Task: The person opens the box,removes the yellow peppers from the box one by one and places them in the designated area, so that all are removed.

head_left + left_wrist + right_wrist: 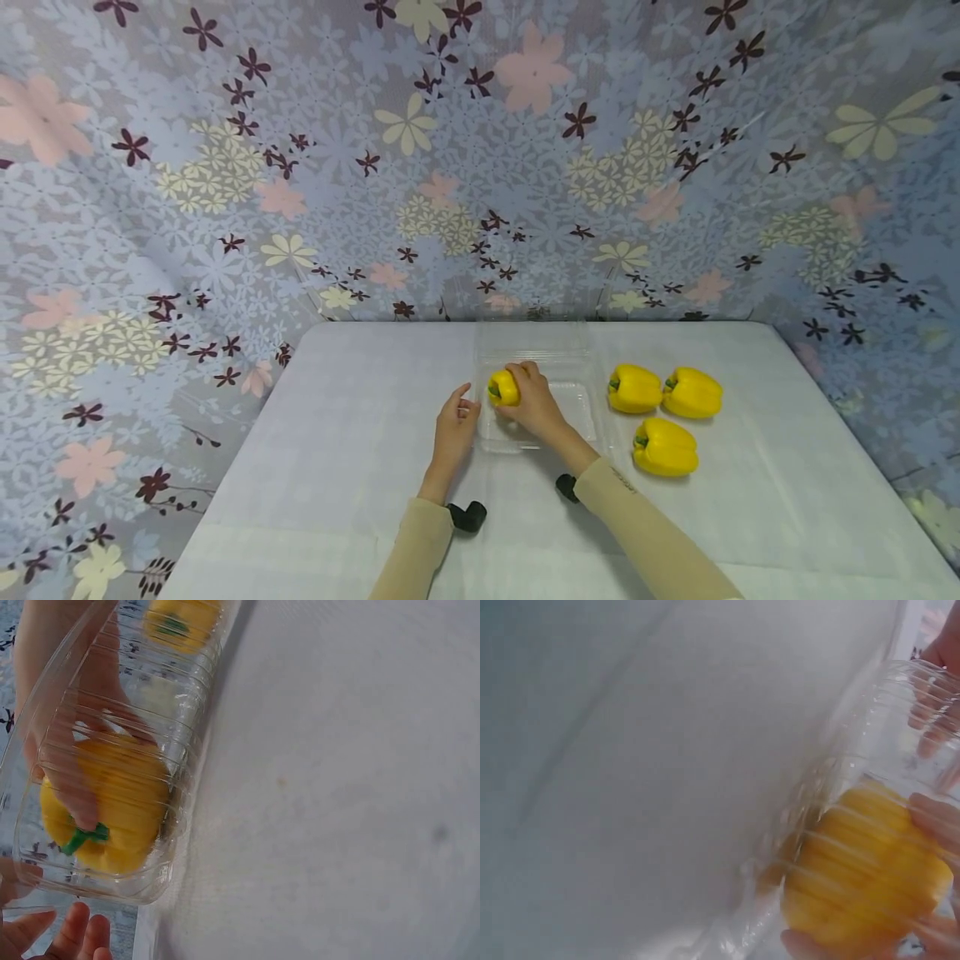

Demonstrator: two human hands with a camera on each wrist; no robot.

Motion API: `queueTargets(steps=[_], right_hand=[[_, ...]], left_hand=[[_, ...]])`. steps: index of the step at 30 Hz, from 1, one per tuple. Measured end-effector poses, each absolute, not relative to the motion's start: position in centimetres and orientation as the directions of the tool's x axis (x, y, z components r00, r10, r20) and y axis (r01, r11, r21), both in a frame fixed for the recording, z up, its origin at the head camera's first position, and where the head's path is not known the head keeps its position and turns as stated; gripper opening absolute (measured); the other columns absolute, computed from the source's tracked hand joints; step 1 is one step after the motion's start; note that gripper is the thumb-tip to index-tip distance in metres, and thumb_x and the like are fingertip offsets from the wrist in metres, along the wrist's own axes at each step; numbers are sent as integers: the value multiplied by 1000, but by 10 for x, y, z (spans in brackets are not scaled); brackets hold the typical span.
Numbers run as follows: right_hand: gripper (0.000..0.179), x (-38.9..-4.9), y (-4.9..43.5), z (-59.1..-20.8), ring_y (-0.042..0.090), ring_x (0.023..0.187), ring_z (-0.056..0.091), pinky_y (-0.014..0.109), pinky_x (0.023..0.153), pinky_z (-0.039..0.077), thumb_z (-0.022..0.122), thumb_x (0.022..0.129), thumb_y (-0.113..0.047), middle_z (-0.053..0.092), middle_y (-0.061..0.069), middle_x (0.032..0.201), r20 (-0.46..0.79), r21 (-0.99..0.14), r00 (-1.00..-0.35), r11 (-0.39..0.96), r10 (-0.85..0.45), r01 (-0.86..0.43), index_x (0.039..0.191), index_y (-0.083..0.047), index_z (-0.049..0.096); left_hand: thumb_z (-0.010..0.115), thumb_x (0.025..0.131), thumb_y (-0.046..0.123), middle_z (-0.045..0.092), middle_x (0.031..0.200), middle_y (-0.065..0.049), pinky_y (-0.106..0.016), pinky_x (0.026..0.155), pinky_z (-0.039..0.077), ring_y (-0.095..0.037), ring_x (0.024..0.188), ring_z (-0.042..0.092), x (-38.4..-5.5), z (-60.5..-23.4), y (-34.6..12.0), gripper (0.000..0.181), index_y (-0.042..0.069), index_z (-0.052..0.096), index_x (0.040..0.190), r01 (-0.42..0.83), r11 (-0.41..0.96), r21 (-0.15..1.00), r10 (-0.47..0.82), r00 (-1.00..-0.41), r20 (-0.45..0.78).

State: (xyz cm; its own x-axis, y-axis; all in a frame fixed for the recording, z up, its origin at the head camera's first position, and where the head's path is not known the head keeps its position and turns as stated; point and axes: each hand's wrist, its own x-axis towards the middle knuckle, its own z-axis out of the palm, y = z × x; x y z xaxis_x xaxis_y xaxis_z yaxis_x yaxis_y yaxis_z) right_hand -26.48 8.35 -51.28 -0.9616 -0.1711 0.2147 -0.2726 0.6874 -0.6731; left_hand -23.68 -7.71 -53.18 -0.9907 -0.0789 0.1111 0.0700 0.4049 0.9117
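A yellow bell pepper (pixel 503 388) with a green stem sits at the left part of a clear plastic container (pixel 577 408). My right hand (pixel 534 404) reaches in from above and grips the pepper, fingers on one side and thumb on the other. Through the ribbed clear wall, the left wrist view shows the pepper (pixel 124 802) low in the container, its stem facing that camera. Just outside the container's left side is my left hand (pixel 456 425), its fingers loosely bent and holding nothing. Whether it touches the wall, I cannot tell.
Right of the container lie several more yellow peppers: two side by side at the back (pixel 634 389) and one nearer the front (pixel 665 447). The container's clear lid (pixel 532 336) stands open toward the flowered curtain (pixel 480 167). A white cloth covers the table (pixel 337 467).
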Motion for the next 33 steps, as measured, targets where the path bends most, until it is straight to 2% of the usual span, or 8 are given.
queueTargets(steps=[7, 14, 22, 25, 33], right_hand=[[70, -253, 96, -499, 40, 114, 47, 53, 95, 44, 81, 73, -14, 43, 17, 132, 228, -727, -966, 639, -123, -252, 134, -3, 49], [69, -241, 121, -476, 40, 121, 43, 54, 98, 42, 78, 78, -16, 38, 18, 137, 237, -745, -968, 625, -78, -233, 137, -5, 44], [70, -217, 175, -456, 44, 126, 37, 60, 102, 36, 76, 78, -16, 33, 23, 142, 312, -717, -944, 677, 103, -163, 138, -4, 41], [69, -203, 202, -450, 47, 128, 34, 63, 102, 33, 74, 80, -13, 29, 26, 143, 308, -717, -934, 690, 181, -103, 139, -2, 39], [72, -164, 264, -448, 52, 130, 27, 66, 101, 30, 68, 86, -14, 21, 29, 147, 196, -713, -906, 688, 376, 131, 145, 0, 30]], left_hand=[[58, 93, 16, 63, 97, -14, -24, 66, 45, -16, 79, 56, -236, -533, -78, 42, 4, 52, 133, 83, 410, 908, -73, -990, 123], [57, 93, 15, 63, 99, -13, -25, 69, 45, -16, 82, 56, -236, -533, -78, 43, 5, 51, 135, 70, 404, 912, -72, -992, 108], [58, 92, 13, 63, 99, -15, -26, 70, 45, -17, 82, 56, -236, -533, -76, 43, 3, 52, 133, 95, 387, 917, -65, -989, 130], [58, 93, 13, 63, 99, -15, -25, 71, 45, -17, 83, 56, -235, -532, -75, 42, 3, 52, 133, 91, 387, 918, -66, -990, 126], [57, 93, 13, 62, 99, -13, -24, 71, 45, -15, 83, 54, -234, -528, -74, 43, 3, 51, 134, 74, 381, 922, -75, -991, 111]])
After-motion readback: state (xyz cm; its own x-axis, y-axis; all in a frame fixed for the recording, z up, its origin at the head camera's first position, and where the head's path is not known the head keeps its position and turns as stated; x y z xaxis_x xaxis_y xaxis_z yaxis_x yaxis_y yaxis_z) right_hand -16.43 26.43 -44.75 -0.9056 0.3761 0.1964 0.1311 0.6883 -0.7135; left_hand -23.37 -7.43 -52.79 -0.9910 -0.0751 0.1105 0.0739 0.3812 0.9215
